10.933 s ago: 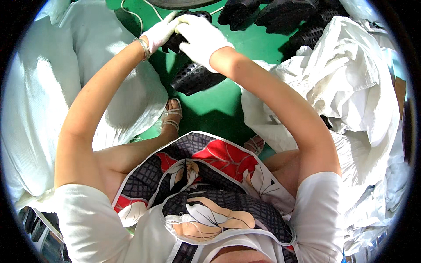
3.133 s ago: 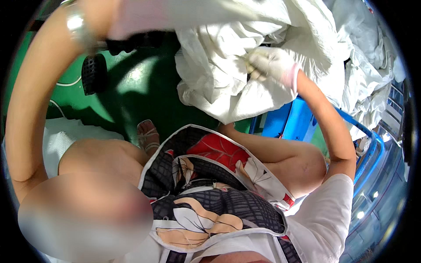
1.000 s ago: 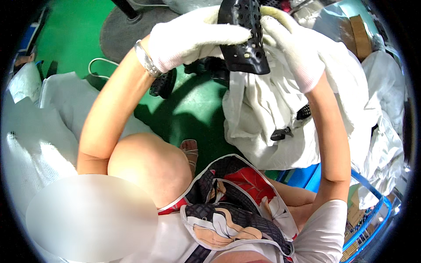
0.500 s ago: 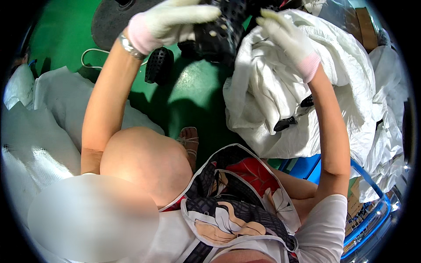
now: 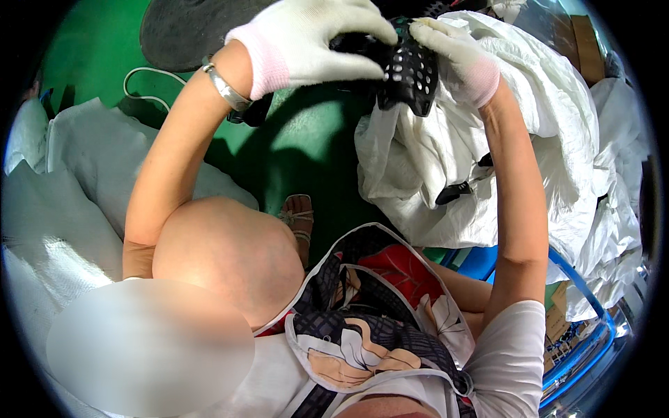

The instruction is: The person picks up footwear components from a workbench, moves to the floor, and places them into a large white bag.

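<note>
My right hand, in a white glove with a pink cuff, grips a black perforated piece at its upper right edge. The piece is dotted with holes and hangs over the edge of a white sack. On its other side, my left hand, gloved the same way, has thumb and fingers stretched apart, their tips close to the piece. I cannot tell whether they touch it. More black pieces are partly hidden behind the left hand. Another dark piece shows on the floor below my left wrist.
White sacking lies at the left on the green floor. A dark grey slab and a white cord are beyond it. At the right are a blue metal frame, a brown board and plastic wrapping.
The black piece between my hands now hangs further right, with my right hand closed on it. My left hand has shifted right and lower, its thumb and fingers spread.
</note>
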Demonstrator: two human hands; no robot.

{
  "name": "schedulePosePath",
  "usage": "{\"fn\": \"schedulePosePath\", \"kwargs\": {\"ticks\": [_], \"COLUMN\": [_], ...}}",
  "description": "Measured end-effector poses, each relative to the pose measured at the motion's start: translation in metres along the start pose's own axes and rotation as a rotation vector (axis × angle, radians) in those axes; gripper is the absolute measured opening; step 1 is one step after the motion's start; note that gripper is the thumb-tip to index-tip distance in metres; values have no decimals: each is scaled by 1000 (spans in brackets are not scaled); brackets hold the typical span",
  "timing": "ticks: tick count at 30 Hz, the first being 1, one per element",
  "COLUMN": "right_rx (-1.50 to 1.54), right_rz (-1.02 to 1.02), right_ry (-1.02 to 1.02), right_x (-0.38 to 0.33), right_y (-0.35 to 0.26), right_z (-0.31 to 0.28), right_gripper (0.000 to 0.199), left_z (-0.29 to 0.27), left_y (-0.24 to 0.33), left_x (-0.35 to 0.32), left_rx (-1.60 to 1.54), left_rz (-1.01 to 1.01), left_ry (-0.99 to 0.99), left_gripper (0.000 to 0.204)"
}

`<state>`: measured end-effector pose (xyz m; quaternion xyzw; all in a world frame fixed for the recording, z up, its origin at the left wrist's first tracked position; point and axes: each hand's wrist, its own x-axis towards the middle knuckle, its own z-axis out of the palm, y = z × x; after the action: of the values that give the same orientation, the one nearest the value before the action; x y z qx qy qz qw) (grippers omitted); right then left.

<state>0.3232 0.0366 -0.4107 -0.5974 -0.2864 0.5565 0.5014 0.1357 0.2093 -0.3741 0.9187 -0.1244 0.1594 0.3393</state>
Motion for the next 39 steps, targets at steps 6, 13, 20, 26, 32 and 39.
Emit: {"fn": "schedulePosePath", "kwargs": {"ticks": [6,13,20,26,32,39], "right_rx": [-43,-919,-1729,-2036,-1500,-1626], "right_rz": [-33,-261,-88,-6,-373,778], "right_ry": [110,326,17,43,467,-154], "right_x": [23,34,-49,-96,-139,-177], "right_y": [26,45,11,-1,-27,57], "right_z": [6,6,6,-63,-46,-33], "right_gripper": [32,44,42,23,17,33], "left_z": [17,43,50,70,92,97], "left_y": [5,5,4,20,17,12], "left_x": [1,0,-4,2,12,3], "left_rx": [242,591,626,774,860,859], "left_rz": [-10,63,51,-68,-146,-135], "left_ry": [-110,-166,-171,-317,-335,-292], "left_gripper": [50,50,45,41,44,48]}}
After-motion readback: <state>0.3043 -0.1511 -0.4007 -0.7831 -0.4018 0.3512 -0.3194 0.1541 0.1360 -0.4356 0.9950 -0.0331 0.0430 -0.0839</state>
